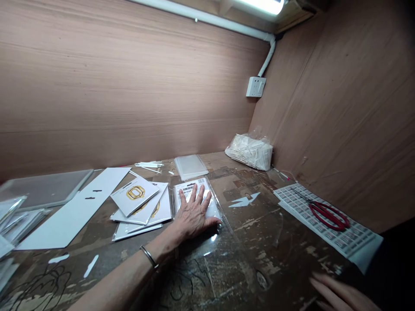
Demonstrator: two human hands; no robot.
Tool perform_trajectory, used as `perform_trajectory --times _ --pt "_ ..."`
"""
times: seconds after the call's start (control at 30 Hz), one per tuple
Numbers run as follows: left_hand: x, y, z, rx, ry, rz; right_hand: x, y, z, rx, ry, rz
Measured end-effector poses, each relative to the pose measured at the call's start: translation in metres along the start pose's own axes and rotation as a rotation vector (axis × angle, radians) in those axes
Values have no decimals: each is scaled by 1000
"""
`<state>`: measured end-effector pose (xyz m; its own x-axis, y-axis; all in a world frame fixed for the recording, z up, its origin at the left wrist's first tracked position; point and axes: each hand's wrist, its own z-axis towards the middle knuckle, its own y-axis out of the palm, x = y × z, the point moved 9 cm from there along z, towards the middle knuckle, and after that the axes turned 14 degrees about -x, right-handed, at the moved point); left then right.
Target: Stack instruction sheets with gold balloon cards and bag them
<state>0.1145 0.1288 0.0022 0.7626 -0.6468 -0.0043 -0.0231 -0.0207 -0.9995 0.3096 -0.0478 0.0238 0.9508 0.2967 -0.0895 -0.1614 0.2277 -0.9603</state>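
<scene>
My left hand lies flat with spread fingers on a white card in a clear plastic sleeve, pressing it to the table. The sleeve's loose transparent end reaches toward me below the palm. Just left of that hand is a loose pile of packaged white cards, the top one bearing a gold ring-shaped figure. At the lower right edge my right hand shows only in part, its fingers stretched out and slightly blurred, with nothing visible in them.
Red-handled scissors rest on a sheet of printed labels at right. Behind stand clear sleeves and a plastic-wrapped bundle. A long white card strip lies left, beside more packages. Wooden walls enclose the worn table.
</scene>
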Motion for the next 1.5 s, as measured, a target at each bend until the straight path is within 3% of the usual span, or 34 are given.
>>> perform_trajectory --times 0.03,0.07,0.17,0.3,0.47,0.73,0.87,1.0,1.23,1.33,1.5 --pt "0 0 0 -1 2 2 -11 -8 4 45 -55 -40" --pt "0 0 0 1 2 5 -31 -8 12 32 -212 -123" --pt "1 -1 0 25 -3 27 -72 8 49 -68 -570 -334" --pt "2 -7 -2 70 -5 49 -90 18 83 -46 -774 -181" --pt "3 -10 -5 77 -14 49 -100 23 81 -72 -865 54" --pt "0 -5 -2 -7 -3 -56 -89 7 126 112 -722 396" --pt "-9 2 1 -90 -29 -168 -86 3 151 155 -659 416" --pt "-13 6 2 -111 -20 -227 -83 11 173 101 -505 375" --pt "-16 14 2 -64 84 -391 -63 55 196 -68 -208 427" --pt "-22 15 0 -45 120 -527 -57 63 198 -77 -157 504" --pt "-28 13 -2 -125 125 -721 -57 61 199 -46 -141 508"
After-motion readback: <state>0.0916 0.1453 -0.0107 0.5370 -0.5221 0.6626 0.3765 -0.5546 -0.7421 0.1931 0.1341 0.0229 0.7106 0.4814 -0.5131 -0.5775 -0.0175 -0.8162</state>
